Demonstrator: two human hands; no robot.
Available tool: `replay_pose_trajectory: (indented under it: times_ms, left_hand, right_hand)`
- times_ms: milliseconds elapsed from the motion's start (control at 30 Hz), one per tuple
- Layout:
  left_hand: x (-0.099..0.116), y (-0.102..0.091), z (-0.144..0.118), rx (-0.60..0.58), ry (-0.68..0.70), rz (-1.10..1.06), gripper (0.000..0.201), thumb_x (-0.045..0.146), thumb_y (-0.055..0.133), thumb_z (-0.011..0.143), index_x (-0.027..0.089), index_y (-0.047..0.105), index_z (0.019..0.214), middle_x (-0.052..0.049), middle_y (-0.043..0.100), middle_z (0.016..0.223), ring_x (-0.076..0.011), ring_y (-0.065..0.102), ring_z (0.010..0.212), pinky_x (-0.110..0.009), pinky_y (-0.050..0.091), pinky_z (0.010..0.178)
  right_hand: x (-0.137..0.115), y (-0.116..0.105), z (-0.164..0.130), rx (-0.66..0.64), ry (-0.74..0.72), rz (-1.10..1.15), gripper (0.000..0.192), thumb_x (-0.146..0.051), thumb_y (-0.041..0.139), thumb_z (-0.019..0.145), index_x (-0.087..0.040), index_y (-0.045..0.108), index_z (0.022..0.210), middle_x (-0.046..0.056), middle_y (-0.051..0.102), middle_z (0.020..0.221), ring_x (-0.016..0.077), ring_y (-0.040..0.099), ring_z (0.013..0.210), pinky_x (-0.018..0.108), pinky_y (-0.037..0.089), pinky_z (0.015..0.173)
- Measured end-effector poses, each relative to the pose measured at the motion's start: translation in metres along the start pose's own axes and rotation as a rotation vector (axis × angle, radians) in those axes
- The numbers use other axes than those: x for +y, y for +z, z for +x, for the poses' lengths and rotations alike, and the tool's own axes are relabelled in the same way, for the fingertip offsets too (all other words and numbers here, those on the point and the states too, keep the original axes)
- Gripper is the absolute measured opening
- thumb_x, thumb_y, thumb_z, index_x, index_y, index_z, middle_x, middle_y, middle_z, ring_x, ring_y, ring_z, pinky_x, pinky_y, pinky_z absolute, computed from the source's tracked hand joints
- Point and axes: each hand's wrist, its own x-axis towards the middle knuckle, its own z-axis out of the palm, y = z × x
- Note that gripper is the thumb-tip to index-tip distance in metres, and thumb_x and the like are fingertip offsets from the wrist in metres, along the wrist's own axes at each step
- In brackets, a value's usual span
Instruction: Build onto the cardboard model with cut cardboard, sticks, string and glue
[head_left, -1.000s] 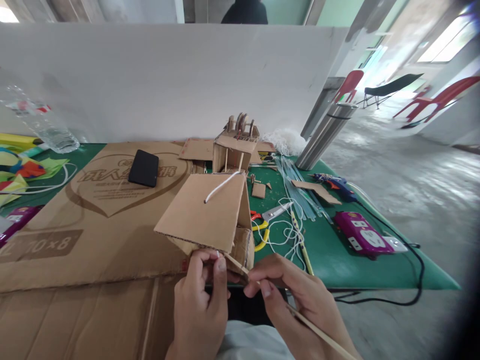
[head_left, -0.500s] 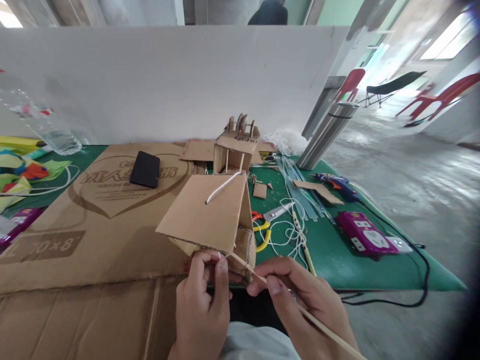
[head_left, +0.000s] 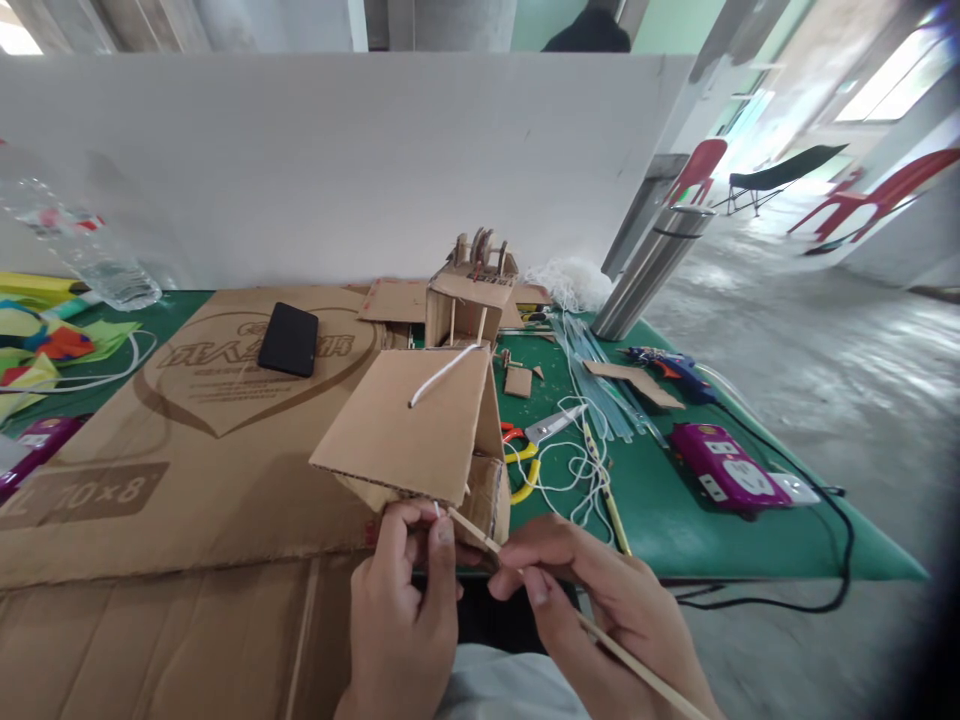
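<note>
My left hand (head_left: 409, 590) pinches the end of a white string (head_left: 437, 510) at the near lower edge of a cardboard box (head_left: 405, 425). Between the thumb and fingers of my right hand (head_left: 592, 600) is a thin wooden stick (head_left: 637, 665). Its tip reaches to the string, beside my left fingertips. The box has a slanted top panel and an open right side. Another length of white cord (head_left: 442, 375) comes out of a hole in that panel. Behind it stands a smaller cardboard structure (head_left: 472, 295) with sticks inside and upright discs on top.
Right of the box lie scissors (head_left: 551, 428), tangled string (head_left: 581, 470), clear glue sticks (head_left: 600, 370), a glue gun (head_left: 675, 372) and a purple power strip (head_left: 724, 465). A steel flask (head_left: 652, 275) stands behind. On the left, a black tablet-like object (head_left: 289, 340) rests on flat cardboard (head_left: 247, 480).
The stick's tip has moved slightly left, closer to the string at my left fingertips. My right hand has shifted a little with it. My left hand keeps its pinch.
</note>
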Motion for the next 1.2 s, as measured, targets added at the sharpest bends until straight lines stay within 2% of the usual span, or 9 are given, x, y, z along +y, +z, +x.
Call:
replay_pose_trajectory:
  times_ms: [200,433,667,833,1067,1200]
  left_hand:
    - [-0.002,0.0,0.0,-0.014,-0.006,0.021,0.027,0.049,0.052,0.094,0.023,0.055,0.09,0.003,0.064,0.06,-0.0126,0.058,0.046,-0.02,0.051,0.047]
    - [-0.003,0.0,0.0,-0.009,0.014,0.01,0.028,0.05,0.053,0.094,0.022,0.056,0.091,0.002,0.067,0.063,-0.0121,0.061,0.047,-0.02,0.052,0.048]
    - [-0.004,0.001,-0.001,-0.017,-0.033,-0.019,0.026,0.047,0.053,0.094,0.022,0.055,0.101,-0.001,0.074,0.076,-0.016,0.072,0.061,-0.021,0.054,0.049]
    - [-0.004,0.001,-0.002,-0.02,-0.026,-0.016,0.028,0.045,0.052,0.095,0.021,0.056,0.109,-0.003,0.075,0.081,-0.0154,0.072,0.061,-0.022,0.054,0.05]
    - [-0.008,-0.002,0.0,-0.028,0.047,0.07,0.026,0.042,0.051,0.095,0.022,0.056,0.111,0.002,0.072,0.065,-0.0138,0.063,0.048,-0.024,0.054,0.054]
    - [-0.012,-0.007,0.002,-0.101,0.107,0.096,0.023,0.039,0.051,0.096,0.023,0.054,0.112,0.002,0.074,0.066,-0.0138,0.065,0.049,-0.023,0.055,0.052]
  right_hand:
    - [0.003,-0.002,-0.001,-0.053,0.061,-0.098,0.014,-0.015,0.054,0.087,-0.021,0.067,0.087,0.0,0.074,0.07,0.0121,0.07,0.06,0.017,0.057,0.057]
    - [0.0,0.01,-0.007,0.098,0.186,-0.034,0.018,-0.027,0.052,0.091,-0.022,0.067,0.083,-0.001,0.072,0.064,0.0121,0.067,0.054,0.018,0.055,0.056]
    - [-0.004,0.011,-0.005,0.17,0.138,0.033,0.019,-0.023,0.052,0.092,-0.022,0.068,0.083,-0.002,0.07,0.066,0.0105,0.066,0.057,0.018,0.053,0.057]
    - [-0.004,0.009,-0.006,0.129,0.121,-0.038,0.019,-0.018,0.05,0.091,-0.022,0.068,0.084,-0.002,0.07,0.064,0.0102,0.064,0.056,0.019,0.048,0.052]
    - [0.002,0.004,-0.005,0.033,0.114,-0.102,0.019,-0.019,0.05,0.09,-0.022,0.068,0.083,-0.002,0.071,0.065,0.0106,0.065,0.053,0.018,0.048,0.049]
    - [0.006,-0.001,-0.003,-0.061,0.083,-0.144,0.019,-0.017,0.05,0.09,-0.022,0.068,0.086,-0.002,0.072,0.066,0.0106,0.067,0.054,0.016,0.05,0.049]
